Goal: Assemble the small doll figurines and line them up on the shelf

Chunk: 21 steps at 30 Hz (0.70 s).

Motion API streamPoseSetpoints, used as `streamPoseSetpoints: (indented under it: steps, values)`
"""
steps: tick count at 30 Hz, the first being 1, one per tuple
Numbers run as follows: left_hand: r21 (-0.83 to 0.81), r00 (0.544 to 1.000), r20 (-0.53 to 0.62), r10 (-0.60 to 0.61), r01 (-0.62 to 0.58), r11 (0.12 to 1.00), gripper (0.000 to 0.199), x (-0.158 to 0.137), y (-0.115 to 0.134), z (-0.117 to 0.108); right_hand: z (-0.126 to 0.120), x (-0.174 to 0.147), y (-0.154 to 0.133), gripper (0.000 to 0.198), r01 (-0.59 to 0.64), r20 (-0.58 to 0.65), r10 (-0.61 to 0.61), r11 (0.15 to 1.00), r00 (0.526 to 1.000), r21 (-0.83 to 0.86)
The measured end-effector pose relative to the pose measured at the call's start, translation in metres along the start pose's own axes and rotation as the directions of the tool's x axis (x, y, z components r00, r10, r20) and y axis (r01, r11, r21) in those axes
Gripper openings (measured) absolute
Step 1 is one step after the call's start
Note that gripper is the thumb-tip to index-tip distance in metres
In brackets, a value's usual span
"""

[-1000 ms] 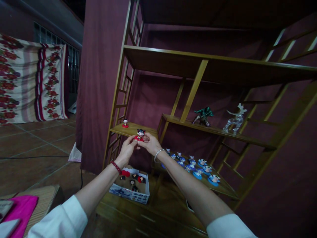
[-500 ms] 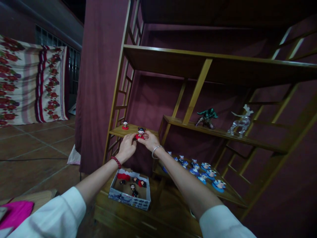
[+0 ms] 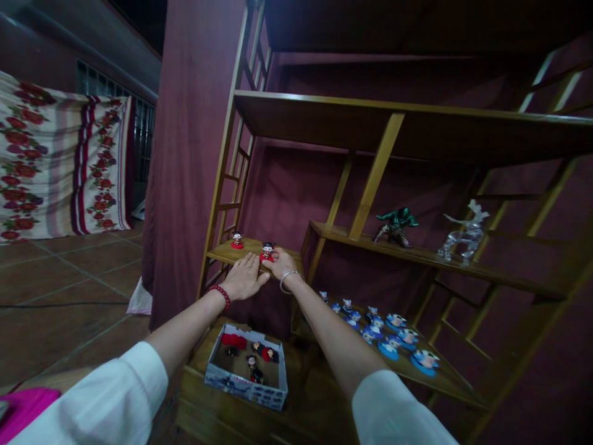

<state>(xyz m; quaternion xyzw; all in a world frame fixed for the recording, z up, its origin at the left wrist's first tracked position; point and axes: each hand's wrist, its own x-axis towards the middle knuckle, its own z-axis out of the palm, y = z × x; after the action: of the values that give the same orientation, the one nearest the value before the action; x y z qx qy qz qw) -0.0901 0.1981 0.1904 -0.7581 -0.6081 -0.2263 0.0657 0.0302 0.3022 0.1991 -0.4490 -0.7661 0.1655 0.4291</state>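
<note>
A small figurine (image 3: 267, 248) with dark hair buns and a red base is on the small upper-left shelf (image 3: 222, 252). My right hand (image 3: 280, 262) grips it from the right, fingers around its base. Just left of it, my left hand (image 3: 244, 275) holds nothing; its fingers are stretched out and the thumb stands apart, near the shelf's front edge. A similar figurine (image 3: 237, 240) stands at the shelf's left end. Below my hands, an open cardboard box (image 3: 245, 390) holds several more figurines (image 3: 254, 368) and red pieces (image 3: 234, 340).
Several blue-based figurines (image 3: 389, 346) stand on the lower right shelf, below my right forearm. A green figure (image 3: 397, 225) and a clear deer ornament (image 3: 464, 235) occupy the middle shelf. Wooden posts (image 3: 377, 176) divide the unit. A purple curtain (image 3: 185, 154) hangs at left.
The figurine has gone from both hands down onto the shelf, with my right hand still on it. My left hand has let go and opened out. The view has shifted slightly.
</note>
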Motion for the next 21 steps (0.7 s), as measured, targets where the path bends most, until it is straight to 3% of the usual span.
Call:
streamPoseSetpoints:
  steps: [9, 21]
  values:
    - [0.075, 0.979, 0.198, -0.054, 0.040, 0.996, 0.091, 0.019, 0.001, -0.011, 0.006, 0.012, -0.006, 0.032, -0.026, -0.024, 0.024, 0.997, 0.999, -0.074]
    - [0.140, 0.964, 0.253, -0.080, 0.046, 0.989, 0.103, 0.035, -0.008, -0.009, 0.022, 0.034, 0.005, 0.028, -0.023, -0.005, 0.023, 0.998, 1.000, -0.056]
